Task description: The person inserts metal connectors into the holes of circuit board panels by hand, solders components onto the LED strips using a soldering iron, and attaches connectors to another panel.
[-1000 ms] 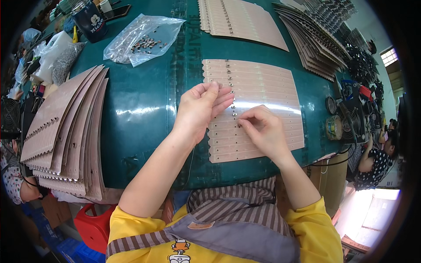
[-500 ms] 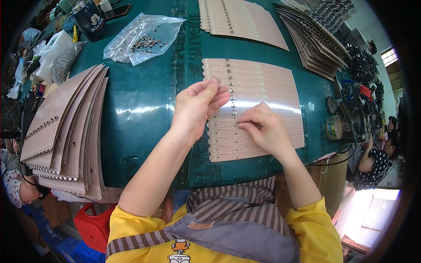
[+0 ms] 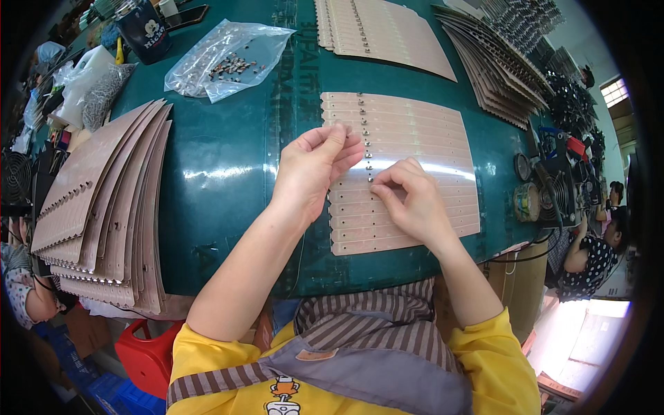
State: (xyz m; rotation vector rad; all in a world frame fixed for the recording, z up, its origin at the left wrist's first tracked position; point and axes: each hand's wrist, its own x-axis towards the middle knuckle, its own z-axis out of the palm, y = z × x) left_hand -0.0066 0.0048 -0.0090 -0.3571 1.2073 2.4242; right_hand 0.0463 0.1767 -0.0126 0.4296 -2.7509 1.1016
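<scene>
At centre frame, the pinched right hand (image 3: 419,206) has edged up the board (image 3: 422,131) to the lowest clip (image 3: 371,180), left hand (image 3: 308,166) half-curled, both grips' contents unclear.

Dark blue flask (image 3: 143,34): short line of pale lettering (image 3: 155,43) under a white cartoon head, tilted with the flask, readable. Green bench (image 3: 221,142): dark block letters (image 3: 308,41) run sideways down a strip near the far edge, readable only in part, the rest blurred. Small tan patch (image 3: 317,355) on the striped apron (image 3: 391,315): any print there is too small to read.
</scene>
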